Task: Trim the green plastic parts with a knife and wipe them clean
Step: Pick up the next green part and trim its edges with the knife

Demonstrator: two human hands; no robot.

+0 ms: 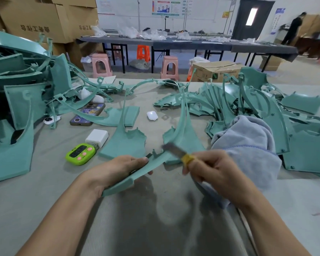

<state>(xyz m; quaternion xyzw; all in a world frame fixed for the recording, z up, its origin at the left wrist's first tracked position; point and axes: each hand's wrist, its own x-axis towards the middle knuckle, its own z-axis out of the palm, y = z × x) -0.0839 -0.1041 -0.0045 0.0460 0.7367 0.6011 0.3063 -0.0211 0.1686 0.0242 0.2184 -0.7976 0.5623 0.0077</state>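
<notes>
We look down at a grey fabric-covered worktable (155, 228). Near the centre our left hand (122, 169) curls fingers and thumb round a long curved green plastic strip (153, 162), whose far end points to one o'clock. At three o'clock from it, our right hand (218, 174) pinches a narrow knife with a yellow-wrapped handle (179, 153). Its blurred blade lies over the strip's ribbed edge, and we cannot tell if it touches. A crumpled pale blue-grey cloth (248, 145) rests at two o'clock, just beyond the right hand. At ten o'clock sit a lime-green digital timer (80, 154) and a white charger block (97, 137), touching. Heaps of similar green plastic parts fill nine o'clock (17, 85) and two o'clock (262, 108)
</notes>
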